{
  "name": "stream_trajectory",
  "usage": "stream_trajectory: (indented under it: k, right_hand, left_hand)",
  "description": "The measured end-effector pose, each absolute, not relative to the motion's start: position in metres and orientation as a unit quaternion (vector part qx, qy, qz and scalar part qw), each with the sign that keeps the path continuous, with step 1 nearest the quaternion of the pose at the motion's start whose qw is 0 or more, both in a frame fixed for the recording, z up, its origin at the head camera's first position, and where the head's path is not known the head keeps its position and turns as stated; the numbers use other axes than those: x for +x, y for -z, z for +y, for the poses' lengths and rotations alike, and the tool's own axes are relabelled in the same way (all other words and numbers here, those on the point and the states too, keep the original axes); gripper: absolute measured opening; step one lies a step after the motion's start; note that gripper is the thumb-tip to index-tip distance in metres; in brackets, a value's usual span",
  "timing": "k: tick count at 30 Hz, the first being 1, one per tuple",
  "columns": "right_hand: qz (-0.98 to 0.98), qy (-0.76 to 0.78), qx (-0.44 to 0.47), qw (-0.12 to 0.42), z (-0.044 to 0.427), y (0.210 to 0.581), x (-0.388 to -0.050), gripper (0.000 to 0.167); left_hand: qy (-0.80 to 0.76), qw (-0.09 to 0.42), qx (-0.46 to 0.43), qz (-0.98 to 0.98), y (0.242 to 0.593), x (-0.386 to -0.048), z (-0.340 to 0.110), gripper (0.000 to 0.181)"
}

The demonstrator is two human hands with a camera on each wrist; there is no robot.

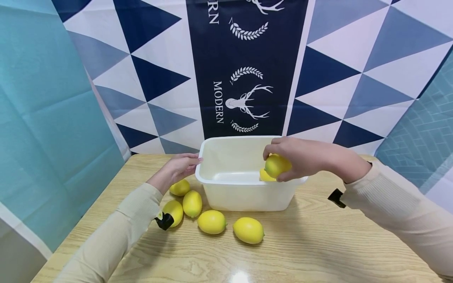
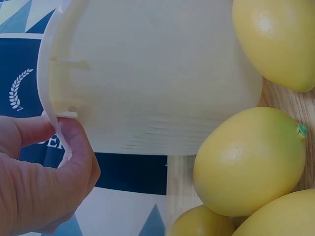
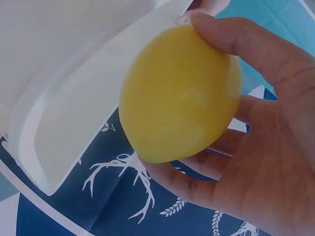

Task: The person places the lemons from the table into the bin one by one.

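A white plastic bin (image 1: 247,196) stands on the wooden table near the back. My left hand (image 1: 180,167) pinches the bin's left rim between thumb and fingers, as the left wrist view (image 2: 54,172) also shows. Over the bin's right part, my right hand (image 1: 301,157) grips a yellow lemon (image 1: 277,165) with fingers curled round it; the right wrist view shows this lemon (image 3: 179,96) large. Another lemon (image 1: 266,175) lies inside the bin, partly hidden behind the held one and the front wall.
Several lemons lie on the table (image 1: 318,243): one lemon (image 1: 249,230) and another lemon (image 1: 211,222) in front of the bin, others (image 1: 192,204) at its left beneath my left arm. Behind the bin hangs a patterned cloth (image 1: 244,78).
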State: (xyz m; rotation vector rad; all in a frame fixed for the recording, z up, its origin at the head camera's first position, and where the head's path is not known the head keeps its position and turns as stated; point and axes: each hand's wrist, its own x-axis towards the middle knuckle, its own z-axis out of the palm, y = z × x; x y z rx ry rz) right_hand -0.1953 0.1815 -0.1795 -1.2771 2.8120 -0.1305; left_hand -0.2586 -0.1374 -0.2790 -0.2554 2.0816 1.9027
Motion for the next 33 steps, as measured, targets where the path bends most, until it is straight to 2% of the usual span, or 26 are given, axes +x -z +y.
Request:
stream_trajectory:
  k: [33]
  right_hand:
    - [0.925, 0.013, -0.372, 0.079, 0.17, 0.173, -0.253, 0.039]
  left_hand:
    - [-0.671, 0.149, -0.093, 0.721, 0.279, -0.257, -0.137, 0.047]
